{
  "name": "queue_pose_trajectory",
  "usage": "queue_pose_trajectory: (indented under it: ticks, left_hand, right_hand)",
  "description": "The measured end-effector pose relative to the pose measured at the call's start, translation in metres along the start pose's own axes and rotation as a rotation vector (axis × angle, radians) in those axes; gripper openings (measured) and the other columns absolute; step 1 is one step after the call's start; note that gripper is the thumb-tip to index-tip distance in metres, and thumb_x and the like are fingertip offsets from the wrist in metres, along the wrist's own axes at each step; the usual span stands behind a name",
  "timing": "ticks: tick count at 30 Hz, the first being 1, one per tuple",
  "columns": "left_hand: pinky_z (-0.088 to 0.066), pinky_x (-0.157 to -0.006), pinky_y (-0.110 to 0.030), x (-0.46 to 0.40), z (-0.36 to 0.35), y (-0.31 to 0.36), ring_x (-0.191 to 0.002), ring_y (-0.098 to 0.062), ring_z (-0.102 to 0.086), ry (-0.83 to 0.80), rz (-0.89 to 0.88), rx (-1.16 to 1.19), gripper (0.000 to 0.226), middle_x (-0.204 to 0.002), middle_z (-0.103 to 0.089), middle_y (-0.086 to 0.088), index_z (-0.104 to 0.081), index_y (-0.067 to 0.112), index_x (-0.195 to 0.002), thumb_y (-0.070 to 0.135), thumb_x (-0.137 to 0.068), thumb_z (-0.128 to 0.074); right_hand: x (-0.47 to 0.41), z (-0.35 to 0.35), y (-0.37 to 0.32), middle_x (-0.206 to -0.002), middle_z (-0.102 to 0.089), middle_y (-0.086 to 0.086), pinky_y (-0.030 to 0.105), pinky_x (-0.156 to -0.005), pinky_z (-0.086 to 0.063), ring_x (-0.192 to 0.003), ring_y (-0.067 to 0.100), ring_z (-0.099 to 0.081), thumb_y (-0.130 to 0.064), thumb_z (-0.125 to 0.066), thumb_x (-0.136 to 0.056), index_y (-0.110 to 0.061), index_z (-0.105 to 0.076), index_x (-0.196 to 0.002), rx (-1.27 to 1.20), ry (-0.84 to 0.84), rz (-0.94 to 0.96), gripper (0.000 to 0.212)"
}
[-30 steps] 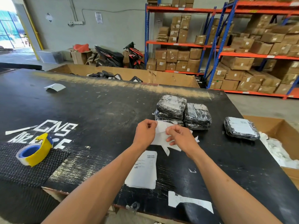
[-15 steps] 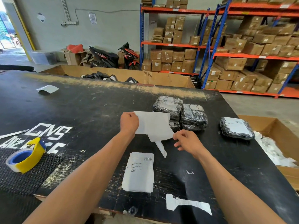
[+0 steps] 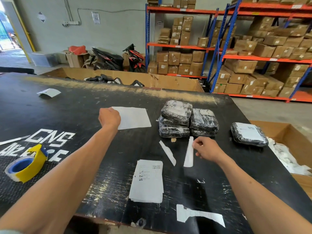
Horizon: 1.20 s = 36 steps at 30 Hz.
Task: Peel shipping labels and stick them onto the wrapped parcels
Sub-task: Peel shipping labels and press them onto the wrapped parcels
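My left hand [image 3: 109,118] holds a blank white sheet [image 3: 135,118] by its left edge, out over the black table [image 3: 84,115]. My right hand [image 3: 206,148] pinches the top of a narrow white strip [image 3: 189,152] just in front of the parcels. A second strip [image 3: 168,152] lies loose beside it. Two stacks of black-wrapped parcels [image 3: 175,122] [image 3: 204,122] stand mid-table. A further parcel [image 3: 249,134] with a label on top lies to the right. A stack of printed labels [image 3: 147,180] sits near the front edge.
A yellow-and-blue tape roll [image 3: 25,163] rests at the left on a dark mat. Paper scraps [image 3: 199,215] lie at the front edge and another scrap [image 3: 49,92] at far left. A cardboard box [image 3: 287,149] with white waste paper stands at right, a large carton [image 3: 152,80] behind.
My hands have pulled apart: the left carried the white sheet up and leftwards, the right drew a narrow strip off to the right. A second strip has dropped onto the table.
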State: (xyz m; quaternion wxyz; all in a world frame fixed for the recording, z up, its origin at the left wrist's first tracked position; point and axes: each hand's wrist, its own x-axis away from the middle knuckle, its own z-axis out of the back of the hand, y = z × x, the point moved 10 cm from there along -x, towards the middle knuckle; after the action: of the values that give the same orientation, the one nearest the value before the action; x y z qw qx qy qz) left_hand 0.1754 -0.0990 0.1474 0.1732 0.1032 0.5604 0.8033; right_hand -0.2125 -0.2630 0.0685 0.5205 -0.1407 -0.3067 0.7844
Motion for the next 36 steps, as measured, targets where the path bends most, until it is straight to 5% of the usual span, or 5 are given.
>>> queue_pose_trajectory:
  ticks: [4,16,24,28,36]
  left_hand:
    - [-0.049,-0.086,-0.039,0.01,-0.015,0.008,-0.108,-0.029,-0.061,-0.038,-0.056,0.013,0.034,-0.115,-0.063,-0.015,-0.057,-0.008,-0.115,0.019,-0.104,-0.038]
    - [-0.038,-0.072,-0.028,0.055,-0.053,0.04,-0.091,-0.017,-0.054,-0.022,-0.214,0.028,0.018,-0.1,-0.057,-0.004,-0.055,0.007,-0.103,0.018,-0.105,-0.04]
    - [-0.046,-0.072,-0.033,0.089,-0.09,0.09,-0.086,-0.02,-0.058,0.002,-0.439,0.078,0.019,-0.097,-0.061,-0.006,-0.056,0.01,-0.098,0.021,-0.104,-0.041]
    - [-0.044,-0.068,-0.028,0.153,-0.141,0.128,-0.075,-0.013,-0.056,-0.099,-0.823,0.016,0.015,-0.092,-0.059,0.001,-0.058,0.01,-0.103,0.021,-0.103,-0.047]
    - [-0.05,-0.06,-0.042,0.267,-0.268,0.143,-0.07,-0.032,-0.059,-0.317,-1.424,-0.262,0.032,-0.098,-0.061,-0.012,-0.064,0.006,-0.104,0.026,-0.102,-0.04]
  right_hand:
    - [-0.01,-0.019,-0.048,-0.092,-0.073,0.014,0.044,-0.073,-0.054,-0.09,0.035,-0.069,-0.026,-0.052,-0.101,-0.007,-0.067,-0.1,0.269,-0.08,0.151,0.024]
    - [-0.021,-0.049,-0.101,-0.103,-0.074,0.005,0.034,-0.071,-0.043,-0.098,0.033,-0.069,-0.026,-0.052,-0.103,-0.023,-0.076,-0.106,0.643,0.041,0.314,0.024]
    - [-0.042,0.001,-0.05,-0.079,-0.078,0.008,0.046,-0.075,-0.064,-0.063,0.018,-0.073,-0.046,-0.056,-0.101,-0.01,-0.076,-0.093,-0.414,0.005,-0.009,0.042]
    - [-0.053,0.043,-0.033,-0.094,-0.08,0.009,0.033,-0.067,-0.062,-0.081,0.024,-0.077,-0.069,-0.052,-0.093,-0.009,-0.074,-0.102,-0.834,-0.106,-0.172,0.064]
    - [-0.083,0.111,0.029,-0.065,-0.074,-0.002,0.019,-0.043,-0.051,-0.045,0.005,-0.064,-0.017,-0.068,-0.094,-0.009,-0.073,-0.093,-0.867,-0.041,-0.214,0.009]
